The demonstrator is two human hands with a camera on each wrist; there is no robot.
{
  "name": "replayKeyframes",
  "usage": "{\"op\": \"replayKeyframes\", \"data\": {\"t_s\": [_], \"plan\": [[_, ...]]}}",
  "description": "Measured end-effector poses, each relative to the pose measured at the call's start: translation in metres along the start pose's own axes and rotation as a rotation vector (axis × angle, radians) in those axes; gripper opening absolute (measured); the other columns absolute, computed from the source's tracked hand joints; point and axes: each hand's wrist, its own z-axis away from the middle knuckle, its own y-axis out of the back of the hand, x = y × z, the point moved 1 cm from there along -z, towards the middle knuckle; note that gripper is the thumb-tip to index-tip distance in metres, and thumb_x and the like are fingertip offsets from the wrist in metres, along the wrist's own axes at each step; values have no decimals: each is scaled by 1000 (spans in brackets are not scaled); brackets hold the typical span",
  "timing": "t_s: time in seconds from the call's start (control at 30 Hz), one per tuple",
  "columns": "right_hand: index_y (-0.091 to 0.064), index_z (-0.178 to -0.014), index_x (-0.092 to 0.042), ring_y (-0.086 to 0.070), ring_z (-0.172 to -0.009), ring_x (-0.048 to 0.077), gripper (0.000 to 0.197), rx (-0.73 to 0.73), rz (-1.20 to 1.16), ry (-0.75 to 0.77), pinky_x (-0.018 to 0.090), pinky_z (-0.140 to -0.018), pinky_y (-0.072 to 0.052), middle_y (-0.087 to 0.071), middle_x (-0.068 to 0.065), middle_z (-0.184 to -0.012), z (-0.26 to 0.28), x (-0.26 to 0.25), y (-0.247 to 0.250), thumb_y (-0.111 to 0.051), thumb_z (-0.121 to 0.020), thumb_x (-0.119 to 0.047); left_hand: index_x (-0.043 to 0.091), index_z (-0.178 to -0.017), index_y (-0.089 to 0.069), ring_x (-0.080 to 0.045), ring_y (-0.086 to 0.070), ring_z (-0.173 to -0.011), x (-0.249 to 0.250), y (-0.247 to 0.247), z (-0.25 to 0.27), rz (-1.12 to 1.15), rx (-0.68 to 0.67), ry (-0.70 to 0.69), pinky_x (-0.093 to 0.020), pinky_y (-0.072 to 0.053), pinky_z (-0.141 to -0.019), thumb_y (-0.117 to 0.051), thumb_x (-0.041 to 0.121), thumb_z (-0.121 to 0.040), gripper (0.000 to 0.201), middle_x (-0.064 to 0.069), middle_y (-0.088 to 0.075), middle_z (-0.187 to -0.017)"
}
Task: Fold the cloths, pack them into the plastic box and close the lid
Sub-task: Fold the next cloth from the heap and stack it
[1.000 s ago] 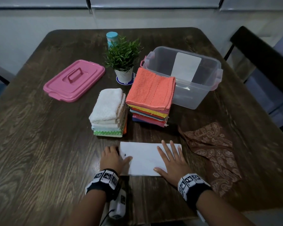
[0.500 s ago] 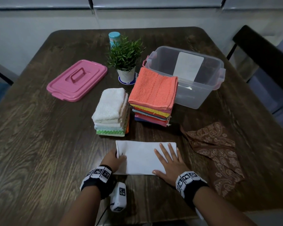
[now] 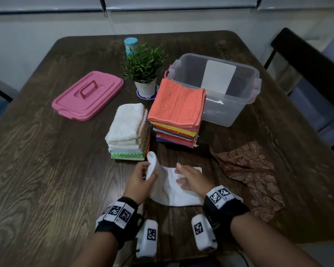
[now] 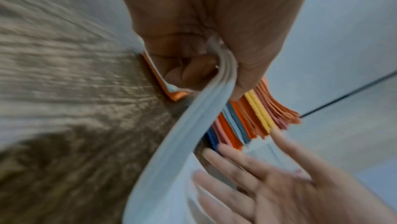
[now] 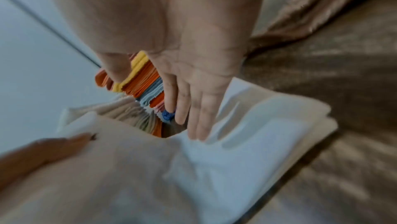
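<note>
The left hand (image 3: pixel 138 182) has lifted the left end of the white cloth (image 3: pixel 179 191) off the bench (image 3: pixel 46 170); half a second ago it lay flat there. Its fingers (image 4: pixel 242 68) pinch that raised end. The right hand (image 3: pixel 193 179), fingers (image 5: pixel 199 109) straight and together, has risen slightly above the cloth's right half. The clear plastic box (image 3: pixel 239 106) and pink lid (image 3: pixel 88 95) stay put.
</note>
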Motion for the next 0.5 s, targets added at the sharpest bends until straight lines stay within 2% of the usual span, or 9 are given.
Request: {"op": "replayKeyframes", "data": {"t_s": [0.07, 0.13, 0.17, 0.23, 0.3, 0.37, 0.43, 0.5], "plan": [[-60, -118, -18, -62, -107, 27, 58, -134, -315, -146, 42, -90, -51, -63, 4, -121, 0, -1, -7, -46, -87, -65, 21, -115, -54, -10, -60, -82, 13, -18, 6, -49, -100, -62, -24, -49, -70, -63, 20, -91, 26, 3, -62, -94], [-63, -113, -9, -63, -98, 32, 74, -230, -542, -229, 43, -80, -53, -66, 15, -109, -2, 1, -10, -56, -76, -72, 25, -120, -55, -11, -59, -71, 23, -35, 11, -63, -296, -54, -21, -47, -62, -57, 23, -94, 25, 0, -61, -87], [-63, -109, -5, -64, -87, 32, 72, -229, -597, -260, 40, -73, -53, -65, 18, -97, -3, 4, -10, -62, -75, -68, 24, -123, -54, -10, -59, -69, 25, -42, 13, -49, -400, -43, -20, -46, -62, -52, 23, -97, 26, 0, -61, -85], [-62, -108, 1, -62, -67, 29, 53, -93, -598, -246, 37, -62, -53, -63, 18, -78, -6, 8, -6, -70, -81, -44, 19, -123, -57, -6, -57, -68, 23, -47, 13, -43, -488, -56, -16, -45, -63, -45, 18, -101, 25, 1, -64, -86], [-58, -112, 5, -62, -68, 30, 31, 93, -546, -194, 39, -68, -53, -65, 20, -82, -10, 16, 4, -61, -91, -18, 15, -109, -63, -4, -57, -69, 22, -44, 10, -46, -398, -81, -13, -44, -63, -45, 11, -100, 21, 1, -63, -88], [-57, -112, 1, -63, -76, 30, 19, 165, -483, -191, 37, -73, -50, -65, 22, -96, -11, 21, 14, -49, -98, -8, 18, -103, -63, -7, -56, -81, 16, -40, 2, -191, -220, -160, -15, -45, -70, -47, 10, -97, 18, 2, -58, -97], [-56, -114, 1, -61, -78, 29, 20, 181, -448, -197, 34, -73, -48, -62, 23, -106, -11, 26, 21, -45, -100, -7, 22, -117, -58, -13, -52, -102, 10, -38, -15, -401, -164, -246, -26, -44, -89, -46, 10, -96, 27, 3, -53, -112], [-56, -117, 2, -61, -86, 31, 22, 202, -417, -211, 35, -75, -48, -61, 24, -112, -13, 31, 26, -43, -101, -7, 21, -136, -46, -19, -44, -120, 6, -41, -32, -506, -267, -232, -35, -38, -104, -43, 8, -96, 43, 0, -50, -130]]}}
